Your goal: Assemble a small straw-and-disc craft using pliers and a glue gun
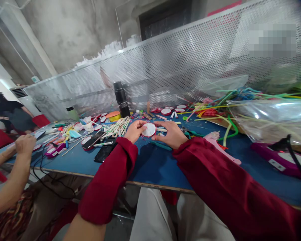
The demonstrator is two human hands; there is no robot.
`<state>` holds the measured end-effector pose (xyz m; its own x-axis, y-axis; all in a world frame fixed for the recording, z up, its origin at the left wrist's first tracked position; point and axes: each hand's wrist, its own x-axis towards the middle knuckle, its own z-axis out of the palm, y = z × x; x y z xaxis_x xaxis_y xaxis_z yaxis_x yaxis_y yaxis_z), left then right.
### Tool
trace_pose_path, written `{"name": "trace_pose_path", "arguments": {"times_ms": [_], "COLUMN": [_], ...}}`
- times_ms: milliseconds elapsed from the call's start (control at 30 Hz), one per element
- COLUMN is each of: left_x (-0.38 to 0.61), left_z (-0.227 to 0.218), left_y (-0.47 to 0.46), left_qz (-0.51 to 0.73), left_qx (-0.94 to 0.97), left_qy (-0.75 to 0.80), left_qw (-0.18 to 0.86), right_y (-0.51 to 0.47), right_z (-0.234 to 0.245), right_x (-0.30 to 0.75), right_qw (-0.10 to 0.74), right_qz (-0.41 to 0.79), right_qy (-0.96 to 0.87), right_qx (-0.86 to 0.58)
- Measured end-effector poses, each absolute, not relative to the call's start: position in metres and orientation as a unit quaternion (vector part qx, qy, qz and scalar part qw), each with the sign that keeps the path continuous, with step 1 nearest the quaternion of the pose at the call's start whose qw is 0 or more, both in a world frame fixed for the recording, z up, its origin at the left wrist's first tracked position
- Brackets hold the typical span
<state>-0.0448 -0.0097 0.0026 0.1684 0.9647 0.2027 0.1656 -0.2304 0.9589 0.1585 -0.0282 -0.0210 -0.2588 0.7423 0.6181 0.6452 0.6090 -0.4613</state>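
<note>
A small round white disc with a red rim (pixel 148 130) is held up above the blue table. My left hand (pixel 134 131) pinches its left edge between thumb and fingers. At the opposite edge, my right hand (pixel 171 134) is closed with thumb and forefinger on the red rim. A thin red strip seems to show at those fingertips, too small to be sure of. Under my right hand lies a teal-handled tool (pixel 161 146), partly hidden. Just left of my left sleeve rest two dark phones (pixel 93 140), near a bundle of patterned sticks (pixel 117 127).
A black bottle (pixel 121 99) stands before the perforated metal screen (pixel 165 73). More red-rimmed discs (pixel 166 111) lie behind my hands. Coloured pipe cleaners, a clear plastic bag (pixel 271 117) and a purple power strip (pixel 278 157) lie to the right. A co-worker's hands (pixel 25 144) are at the left.
</note>
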Motion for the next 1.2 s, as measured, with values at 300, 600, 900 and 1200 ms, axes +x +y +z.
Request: {"name": "trace_pose_path", "arguments": {"times_ms": [300,600,900,1200], "left_x": [-0.046,-0.049,-0.049,-0.047], "left_z": [-0.003,-0.005,-0.004,-0.010], "left_y": [-0.008,-0.005,-0.009,-0.007], "left_qz": [0.436,0.377,0.345,0.334], "left_qx": [0.671,0.711,0.718,0.722], "left_qy": [0.411,0.401,0.387,0.390], "left_qw": [0.437,0.439,0.464,0.464], "right_y": [-0.031,-0.046,-0.046,-0.052], "right_z": [-0.024,-0.020,-0.023,-0.021], "right_x": [0.155,0.143,0.143,0.142], "right_qw": [0.389,0.310,0.287,0.239], "right_qz": [0.046,0.077,0.081,0.056], "right_qy": [-0.803,-0.813,-0.825,-0.845], "right_qx": [-0.448,-0.486,-0.480,-0.474]}}
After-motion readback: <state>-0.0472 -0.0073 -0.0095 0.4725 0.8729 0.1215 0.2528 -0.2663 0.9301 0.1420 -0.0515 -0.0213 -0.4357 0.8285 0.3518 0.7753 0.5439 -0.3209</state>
